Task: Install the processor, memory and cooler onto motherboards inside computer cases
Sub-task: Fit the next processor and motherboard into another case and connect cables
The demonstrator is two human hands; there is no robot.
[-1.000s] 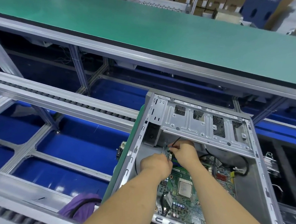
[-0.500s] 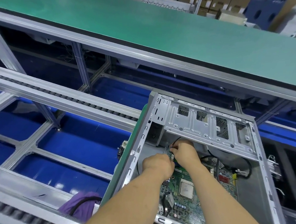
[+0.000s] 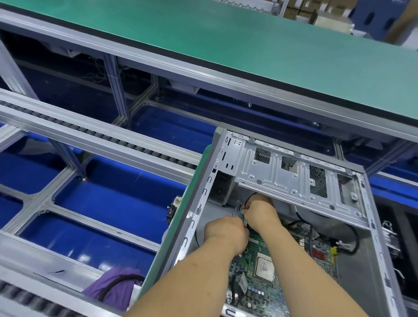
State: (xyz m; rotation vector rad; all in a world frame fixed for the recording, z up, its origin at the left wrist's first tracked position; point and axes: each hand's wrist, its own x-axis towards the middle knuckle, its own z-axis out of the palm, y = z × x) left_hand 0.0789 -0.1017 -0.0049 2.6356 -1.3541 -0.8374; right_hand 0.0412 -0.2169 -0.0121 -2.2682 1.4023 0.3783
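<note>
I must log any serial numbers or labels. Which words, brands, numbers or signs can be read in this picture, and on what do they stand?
None can be read.
Motherboard: printed markings, too small and blurred.
Processor: faint marks on its lid, not legible.
Cardboard boxes at the far edge: blurred, no text legible.

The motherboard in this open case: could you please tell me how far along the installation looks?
Done: the processor sits in its socket on the motherboard, uncovered. In hand: the left hand and right hand are both down at the board's far edge by the memory slots; what their fingers hold is hidden. Left: no cooler is mounted over the processor, and none is visible inside the computer case.
</note>
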